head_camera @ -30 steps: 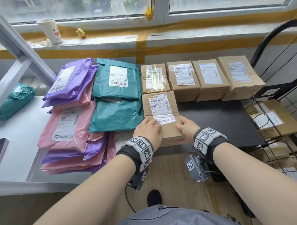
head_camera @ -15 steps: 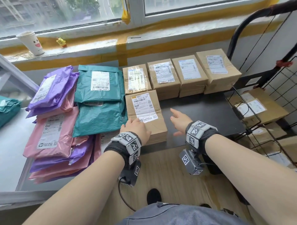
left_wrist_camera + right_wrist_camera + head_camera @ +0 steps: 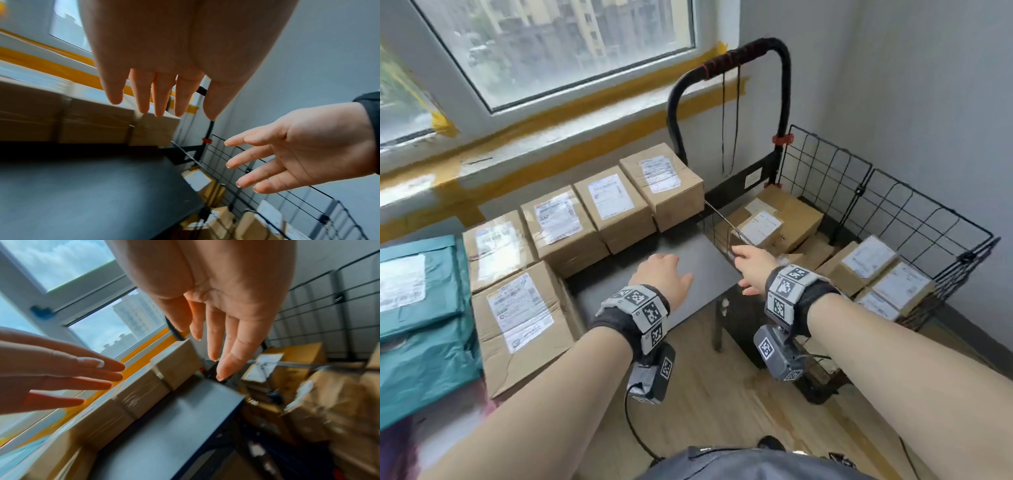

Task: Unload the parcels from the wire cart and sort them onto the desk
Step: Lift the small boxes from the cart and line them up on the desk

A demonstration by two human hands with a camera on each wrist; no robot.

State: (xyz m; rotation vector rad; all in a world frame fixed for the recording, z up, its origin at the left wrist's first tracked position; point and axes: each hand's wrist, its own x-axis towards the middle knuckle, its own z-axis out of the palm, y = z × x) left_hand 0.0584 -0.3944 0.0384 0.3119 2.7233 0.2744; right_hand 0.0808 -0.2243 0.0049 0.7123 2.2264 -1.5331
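Fingers (image 3: 244, 160) of the right hand (image 3: 751, 270) stretch straight and empty at frame centre, aimed at the wire cart (image 3: 893, 209) on the right. The left hand (image 3: 666, 274) hangs beside it, fingers loose, holding nothing, over the bare dark desk (image 3: 698, 270). Both palms look free for the next box. Brown parcels in the cart (image 3: 869, 263) wait lower right, below desk height. Sorted boxes (image 3: 585, 212) line the desk's back edge upper left, teal mailers (image 3: 417, 298) far left.

Both hands (left hand (image 3: 662, 274), right hand (image 3: 751, 270)) hover empty.
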